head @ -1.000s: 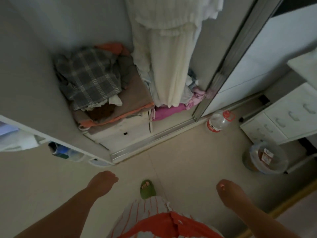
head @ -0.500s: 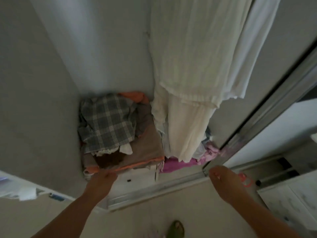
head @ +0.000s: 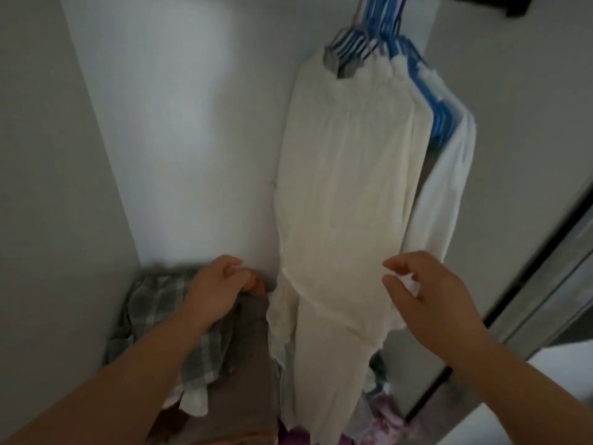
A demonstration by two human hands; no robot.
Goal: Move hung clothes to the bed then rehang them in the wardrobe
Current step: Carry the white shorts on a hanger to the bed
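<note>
Several cream and white garments [head: 346,175] hang in the wardrobe from blue and grey hangers [head: 369,33] bunched at the top right. My right hand [head: 426,297] is raised in front of the lower right edge of the cream garment, fingers loosely curled and spread, holding nothing. My left hand [head: 218,287] is raised left of the garments, fingers loosely curled, over a heap of folded clothes; it holds nothing that I can make out. A white garment [head: 449,175] hangs behind the cream one.
A grey plaid cloth [head: 157,300] and brown folded fabric [head: 250,374] are stacked on the wardrobe floor at the lower left. Pink cloth [head: 385,412] lies under the hung garments. The sliding door frame [head: 545,284] runs along the right. White wardrobe walls [head: 179,123] stand behind.
My view has tilted up from the floor to the hanging rail. Both hands have risen and moved forward into the wardrobe, the right one reaching the cream garment.
</note>
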